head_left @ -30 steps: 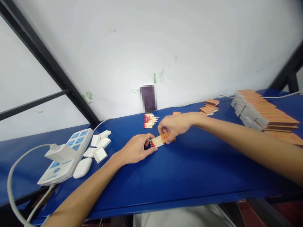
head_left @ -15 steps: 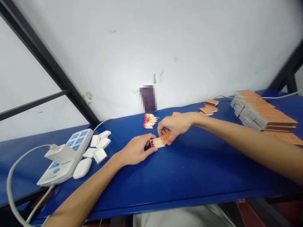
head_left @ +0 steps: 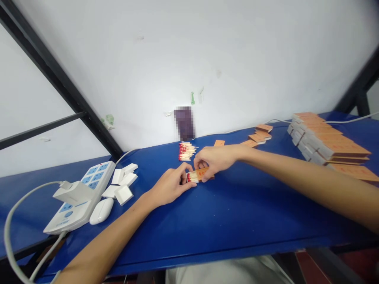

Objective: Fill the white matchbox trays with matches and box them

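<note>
Between the fingers of my left hand is the white inner tray of a matchbox, filled with red-headed matches. My right hand grips the orange matchbox sleeve, which covers the right part of that tray. Only the match heads and a short length of sticks show at the left end. Just behind my hands lies a pile of loose matches, heads to the left. An orange matchbox cover lies flat behind my right hand.
At left, several white empty trays lie near a white earbud case and a power strip with a plugged-in charger. Several orange boxes sit at the back right, beside large stacks of matchboxes.
The sleeve has slid left over the tray, covering more of the matches. My right hand has moved slightly left with it, closer to my left hand.
</note>
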Motion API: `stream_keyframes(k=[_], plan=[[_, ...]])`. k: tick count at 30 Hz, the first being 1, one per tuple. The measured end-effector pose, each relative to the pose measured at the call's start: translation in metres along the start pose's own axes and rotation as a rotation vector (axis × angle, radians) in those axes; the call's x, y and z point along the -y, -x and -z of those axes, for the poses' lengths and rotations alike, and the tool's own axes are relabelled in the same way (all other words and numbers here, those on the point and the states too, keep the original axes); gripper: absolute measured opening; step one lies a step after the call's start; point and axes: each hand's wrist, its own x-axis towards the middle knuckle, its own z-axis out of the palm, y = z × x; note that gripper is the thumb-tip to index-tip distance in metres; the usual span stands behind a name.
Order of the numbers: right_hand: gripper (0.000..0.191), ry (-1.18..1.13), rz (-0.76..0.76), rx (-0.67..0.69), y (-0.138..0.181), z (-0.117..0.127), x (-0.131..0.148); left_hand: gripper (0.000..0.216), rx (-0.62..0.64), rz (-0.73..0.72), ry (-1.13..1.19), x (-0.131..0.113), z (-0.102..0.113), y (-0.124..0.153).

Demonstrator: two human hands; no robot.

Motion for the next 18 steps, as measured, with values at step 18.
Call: stream_keyframes(k=[18], plan=[[0.027, -0.153, 0.124, -0.008, -0.009, -0.012, 0.009, 0.029, 0.051, -0.110, -0.023, -0.010, 0.000, 0.002]])
